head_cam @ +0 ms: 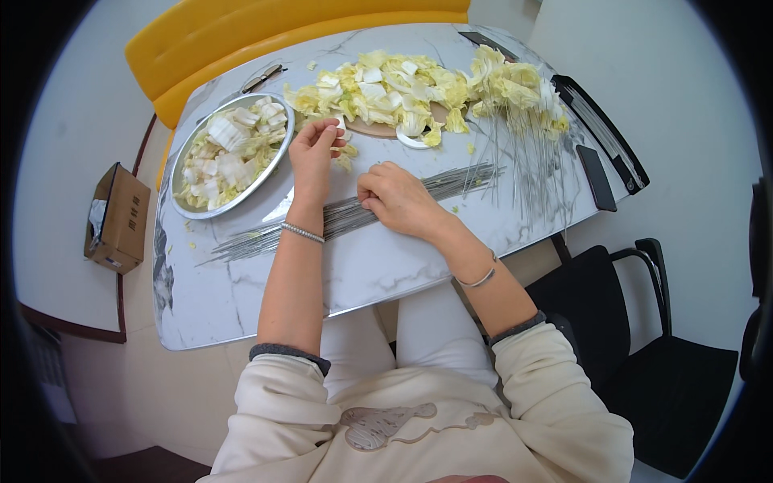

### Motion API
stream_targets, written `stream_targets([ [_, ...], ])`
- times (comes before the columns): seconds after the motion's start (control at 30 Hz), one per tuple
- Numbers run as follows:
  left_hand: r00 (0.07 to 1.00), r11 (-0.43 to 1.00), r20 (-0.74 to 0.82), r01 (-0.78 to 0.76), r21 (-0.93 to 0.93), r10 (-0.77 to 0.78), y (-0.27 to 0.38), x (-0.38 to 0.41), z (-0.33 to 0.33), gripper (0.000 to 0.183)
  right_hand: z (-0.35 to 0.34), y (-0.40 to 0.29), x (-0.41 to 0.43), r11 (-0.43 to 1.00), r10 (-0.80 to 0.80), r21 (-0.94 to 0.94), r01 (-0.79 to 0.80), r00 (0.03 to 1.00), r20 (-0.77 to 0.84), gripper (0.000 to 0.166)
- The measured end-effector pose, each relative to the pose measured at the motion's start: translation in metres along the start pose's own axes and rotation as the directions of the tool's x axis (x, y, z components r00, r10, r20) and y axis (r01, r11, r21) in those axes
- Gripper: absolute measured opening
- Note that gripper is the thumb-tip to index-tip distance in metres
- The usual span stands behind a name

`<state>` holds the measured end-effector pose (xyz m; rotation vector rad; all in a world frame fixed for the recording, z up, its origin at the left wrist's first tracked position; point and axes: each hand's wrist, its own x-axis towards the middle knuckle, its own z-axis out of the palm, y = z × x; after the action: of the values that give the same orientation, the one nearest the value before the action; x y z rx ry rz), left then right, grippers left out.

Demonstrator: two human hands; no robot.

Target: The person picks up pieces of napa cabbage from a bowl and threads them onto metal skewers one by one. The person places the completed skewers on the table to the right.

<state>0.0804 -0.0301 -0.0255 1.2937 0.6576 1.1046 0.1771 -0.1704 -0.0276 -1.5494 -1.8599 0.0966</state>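
My left hand (315, 154) is raised over the table, its thumb and fingertips drawn together. A pale cabbage piece (340, 122) shows right behind those fingertips; I cannot tell whether it is gripped. My right hand (395, 196) rests with curled fingers on a long bundle of thin metal skewers (344, 218), and whether it grips one is hidden. Beyond my hands lies a heap of torn napa cabbage (386, 90), partly over a round brown board (368, 128). To the left, a metal bowl (244, 196) holds more cut cabbage. Skewers threaded with cabbage leaves (513, 84) lie at the right.
The marble-patterned table (374, 265) carries eyeglasses (263, 78), a smartphone (596, 178), a long black case (598, 133) and a dark flat object (489, 44). A yellow bench (290, 21) stands behind, a cardboard box (124, 217) left, a black chair (658, 386) right.
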Motion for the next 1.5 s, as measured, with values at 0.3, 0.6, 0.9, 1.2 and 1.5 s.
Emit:
stream_targets([
  [0.3,0.995,0.994,-0.004,-0.096,0.055,0.096,0.021,0.002,-0.006,0.015,-0.005,0.005,-0.003,1.0,0.016,0.0,-0.017,0.982,-0.187,0.008],
  [0.6,0.733,0.742,-0.178,-0.583,0.331,0.656,0.043,0.009,0.014,0.013,-0.023,0.004,-0.002,0.938,0.305,0.011,-0.347,0.81,-0.501,0.015],
  [0.9,0.783,0.439,0.401,-0.606,0.663,0.476,-0.008,0.041,0.081,0.022,-0.032,0.016,0.001,0.863,0.468,0.463,-0.202,0.665,-0.582,0.021],
  [1.2,0.67,-0.158,0.631,-0.626,0.763,0.391,-0.019,0.096,0.107,0.022,-0.043,0.026,0.003,0.186,0.748,0.981,-0.049,0.654,-0.109,0.019],
  [1.5,0.727,0.243,0.41,-0.61,0.754,0.552,-0.016,0.089,0.075,0.018,-0.043,0.025,0.004,0.17,0.769,0.985,-0.04,0.63,-0.107,0.018],
])
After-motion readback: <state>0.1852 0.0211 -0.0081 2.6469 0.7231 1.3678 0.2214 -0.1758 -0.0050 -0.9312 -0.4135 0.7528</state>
